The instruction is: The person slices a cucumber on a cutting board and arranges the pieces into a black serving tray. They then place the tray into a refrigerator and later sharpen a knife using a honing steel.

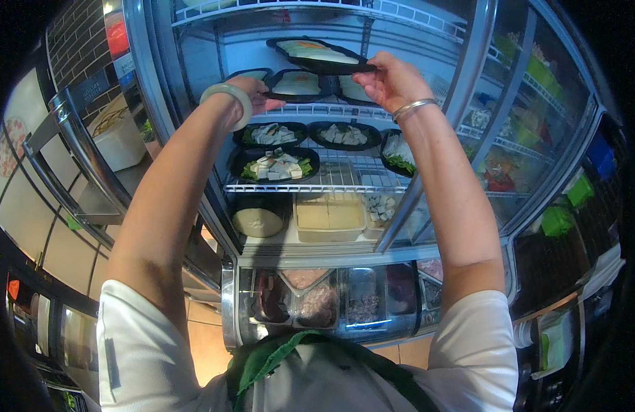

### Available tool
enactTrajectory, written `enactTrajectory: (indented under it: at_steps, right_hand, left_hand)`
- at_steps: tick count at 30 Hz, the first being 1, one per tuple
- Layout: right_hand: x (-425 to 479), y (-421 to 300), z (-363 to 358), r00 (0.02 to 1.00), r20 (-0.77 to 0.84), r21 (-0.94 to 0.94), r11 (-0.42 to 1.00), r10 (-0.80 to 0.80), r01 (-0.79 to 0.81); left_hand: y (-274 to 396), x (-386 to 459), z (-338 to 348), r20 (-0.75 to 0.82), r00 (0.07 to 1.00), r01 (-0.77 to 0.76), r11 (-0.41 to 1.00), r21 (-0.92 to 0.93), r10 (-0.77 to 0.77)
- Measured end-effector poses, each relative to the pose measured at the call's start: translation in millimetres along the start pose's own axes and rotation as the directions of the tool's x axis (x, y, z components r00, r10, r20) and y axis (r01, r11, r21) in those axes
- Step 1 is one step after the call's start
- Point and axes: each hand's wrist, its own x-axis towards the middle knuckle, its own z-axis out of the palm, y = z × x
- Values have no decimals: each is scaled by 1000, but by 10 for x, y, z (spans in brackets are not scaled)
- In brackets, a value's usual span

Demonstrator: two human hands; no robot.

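Note:
My right hand (392,80) grips the right end of a black plate (317,66), raised over the upper shelf of a glass-door refrigerator. Pale green-white sliced food (317,50) with an orange garnish lies on it. Below, my left hand (253,91) has its fingers at the left edge of a second black plate (297,95), thumb side above and fingertips underneath. That plate bears similar pale food (298,82). More such plates stand on both sides of it, partly hidden by my hands.
The wire shelf (317,189) below carries black plates (273,174) of cut pale pieces on green leaves. Tubs, one a rectangular container (329,234) of yellowish blocks, stand at the bottom. A sliding door frame (474,67) is at right. A glass-topped case (369,309) of meat trays lies before me.

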Motion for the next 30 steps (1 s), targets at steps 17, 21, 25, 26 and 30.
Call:
enactTrajectory:
  at_steps: [17, 21, 25, 26, 30]
  right_hand:
    - [212, 652, 860, 995, -83, 101, 994, 59, -51]
    - [334, 862, 1146, 979, -180, 116, 990, 94, -74]
    - [351, 914, 1308, 970, -222, 77, 994, 96, -81]
    - [363, 911, 1334, 972, -219, 62, 995, 89, -77]
    - [407, 931, 1443, 980, -169, 1, 995, 103, -104]
  left_hand:
    - [-1061, -565, -290, 86, 851, -524, 833, 177, 517]
    - [-1569, -1128, -720, 111, 925, -378, 910, 169, 363]
    - [-2148, -1523, -1244, 27, 963, -270, 950, 159, 269]
    - [-2287, -1607, -1400, 6, 974, -223, 963, 150, 225]
    - [-2719, -1998, -1917, -151, 984, -84, 996, 43, 89]
